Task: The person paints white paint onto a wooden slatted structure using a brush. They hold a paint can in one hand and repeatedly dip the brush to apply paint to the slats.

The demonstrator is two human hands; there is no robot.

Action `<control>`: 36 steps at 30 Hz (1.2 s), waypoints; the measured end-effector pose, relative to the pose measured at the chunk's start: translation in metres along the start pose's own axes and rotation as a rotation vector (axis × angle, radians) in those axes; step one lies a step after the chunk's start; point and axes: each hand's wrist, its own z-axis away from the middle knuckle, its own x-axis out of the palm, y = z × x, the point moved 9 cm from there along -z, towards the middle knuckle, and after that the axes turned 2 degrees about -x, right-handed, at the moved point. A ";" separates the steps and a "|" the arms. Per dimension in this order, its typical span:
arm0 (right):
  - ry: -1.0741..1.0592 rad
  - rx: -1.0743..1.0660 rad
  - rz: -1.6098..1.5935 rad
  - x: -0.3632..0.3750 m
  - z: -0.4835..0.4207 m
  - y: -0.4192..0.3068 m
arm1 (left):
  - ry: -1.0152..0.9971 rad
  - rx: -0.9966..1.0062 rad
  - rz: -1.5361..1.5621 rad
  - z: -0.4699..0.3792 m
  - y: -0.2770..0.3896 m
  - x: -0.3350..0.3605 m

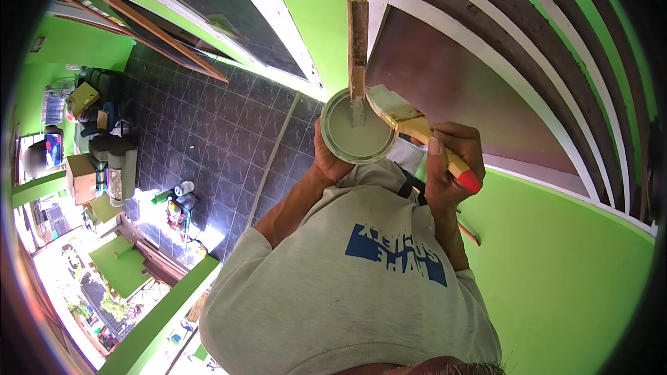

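Observation:
My left hand grips an open round can of whitish paint from its left side and underneath. A wooden stick stands in the can, its lower end coated with paint. My right hand is closed round the yellow wooden handle of a paintbrush, whose end is red. The brush's bristles, covered in whitish paint, are at the upper right rim of the can; whether they touch the rim I cannot tell.
White-edged curved slats stand at the upper right, beside a green wall. On the left lies a dark tiled floor with a leaning framed panel, a cardboard box, a grey sofa and a small cluttered stand.

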 end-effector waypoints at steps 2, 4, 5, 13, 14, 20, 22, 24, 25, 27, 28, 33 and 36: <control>-0.036 -0.008 -0.004 -0.001 0.000 -0.002 | -0.006 0.007 -0.005 0.001 0.000 0.001; -0.056 -0.010 -0.019 -0.002 -0.001 -0.004 | -0.033 -0.009 0.042 -0.001 0.000 0.002; -0.061 -0.008 -0.036 -0.002 -0.002 -0.004 | -0.090 -0.025 0.093 0.001 -0.001 0.007; -0.085 0.016 -0.045 -0.006 -0.002 -0.004 | -0.013 -0.017 0.035 0.001 0.000 -0.006; -0.098 0.019 -0.035 -0.005 -0.004 -0.008 | -0.006 -0.009 0.020 0.000 0.001 -0.007; -0.195 -0.039 -0.007 -0.004 -0.013 -0.027 | -0.032 0.020 -0.058 0.005 0.004 0.015; -0.224 -0.068 -0.019 -0.005 -0.015 -0.032 | -0.080 0.017 -0.056 0.005 0.003 0.020; -0.246 -0.063 -0.055 -0.006 -0.018 -0.033 | -0.080 0.036 -0.070 0.006 0.004 0.020; -0.188 0.034 -0.165 -0.011 -0.019 -0.026 | -0.080 0.047 -0.076 0.007 0.005 0.020; -0.071 0.228 -0.381 -0.016 -0.019 -0.013 | -0.104 0.061 -0.087 0.009 0.005 0.022; -0.014 0.231 -0.505 -0.021 -0.025 -0.006 | -0.117 0.068 -0.092 0.010 0.006 0.023; 0.318 0.692 -0.751 -0.024 0.000 0.089 | -0.083 0.042 -0.034 0.010 0.002 0.000; 0.304 0.851 -0.951 -0.009 0.020 0.117 | -0.075 -0.017 0.030 0.008 -0.003 -0.005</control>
